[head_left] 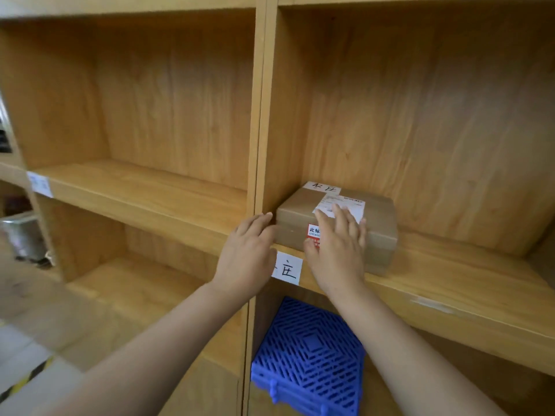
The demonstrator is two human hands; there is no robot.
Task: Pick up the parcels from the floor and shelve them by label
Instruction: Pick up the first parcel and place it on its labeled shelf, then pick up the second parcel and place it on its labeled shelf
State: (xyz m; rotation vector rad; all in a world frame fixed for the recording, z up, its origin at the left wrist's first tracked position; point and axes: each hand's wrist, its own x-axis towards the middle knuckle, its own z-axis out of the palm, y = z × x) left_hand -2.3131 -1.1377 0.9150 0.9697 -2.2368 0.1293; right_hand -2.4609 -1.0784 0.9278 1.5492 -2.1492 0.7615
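A brown cardboard parcel (380,223) with a white shipping label and a red sticker lies on the right compartment's shelf board (450,283), against its left wall. A handwritten white slip sits on the parcel's far top edge. My right hand (338,247) is flat against the parcel's front and top, fingers spread. My left hand (247,253) rests at the parcel's left front corner by the upright divider, fingers extended. A white paper label (288,270) with a handwritten character is stuck on the shelf edge between my hands.
The wooden shelving unit has a vertical divider (258,145). Another white label (40,184) is on the left shelf's edge. A blue plastic grid crate (309,358) sits in the lower right compartment. A metal bin (24,235) stands on the floor at the far left.
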